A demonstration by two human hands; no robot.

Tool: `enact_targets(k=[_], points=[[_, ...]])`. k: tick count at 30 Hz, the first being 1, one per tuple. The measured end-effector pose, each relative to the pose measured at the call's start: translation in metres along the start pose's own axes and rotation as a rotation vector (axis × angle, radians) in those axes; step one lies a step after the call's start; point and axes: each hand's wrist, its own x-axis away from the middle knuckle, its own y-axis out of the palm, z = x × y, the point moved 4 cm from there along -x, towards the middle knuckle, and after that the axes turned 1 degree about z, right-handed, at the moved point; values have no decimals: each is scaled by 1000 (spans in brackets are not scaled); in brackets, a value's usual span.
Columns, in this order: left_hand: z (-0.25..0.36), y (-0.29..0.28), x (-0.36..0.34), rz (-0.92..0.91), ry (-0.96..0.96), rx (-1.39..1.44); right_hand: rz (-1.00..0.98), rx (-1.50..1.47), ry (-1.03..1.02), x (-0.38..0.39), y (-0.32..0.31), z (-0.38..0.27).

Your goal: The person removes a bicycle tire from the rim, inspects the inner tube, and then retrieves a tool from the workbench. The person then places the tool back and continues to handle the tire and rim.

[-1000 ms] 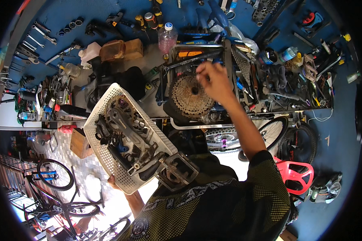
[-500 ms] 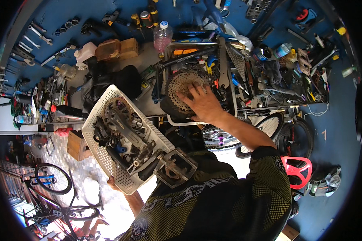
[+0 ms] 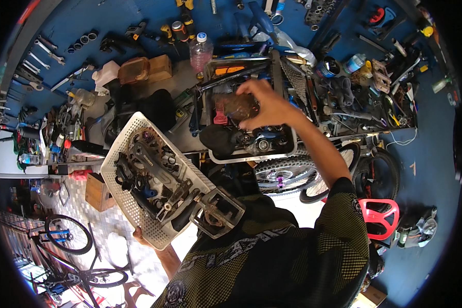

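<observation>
My left hand (image 3: pixel 141 237) grips the lower edge of a white perforated plastic basket (image 3: pixel 122 134), with most of its fingers hidden beneath. In the basket lie a dark crank arm (image 3: pixel 151 160), small greasy bike parts and a large platform pedal (image 3: pixel 222 214) at the near end. Over a metal tray (image 3: pixel 287 154) on the bench, my right hand (image 3: pixel 267 105) is curled around a bicycle cassette (image 3: pixel 236 107), thumb below and fingers above. The cassette is tilted and blurred, so little of its face shows. Below it in the tray sit a black cloth-like piece (image 3: pixel 216 139) and bearing-like parts.
Tools and bottles crowd the bench, including a clear bottle of pink liquid (image 3: pixel 201 51) behind the tray. Wrenches (image 3: pixel 46 43) hang on the blue wall. A bicycle wheel (image 3: pixel 280 174) stands under the bench edge; a wooden box (image 3: pixel 98 192) rests on the tiled floor.
My right hand has gone from resting on the flat cassette to gripping it, lifting and tilting it, uncovering parts in the tray. The basket stays in my left hand, shifted slightly left in view.
</observation>
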Motion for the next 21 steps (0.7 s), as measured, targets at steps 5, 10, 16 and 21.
enact_targets(k=[5, 10, 16, 21], points=[[3, -16, -1, -12, -6, 54, 159, -270, 102, 4, -45, 24], [10, -26, 8, -8, 19, 22, 235, -66, 129, 11, -63, -2], [2, -7, 2, 57, 61, 13, 153, 375, 56, 28, -16, -1], [2, 3, 2, -1, 19, -31, -59, 660, 163, 42, 50, 27]])
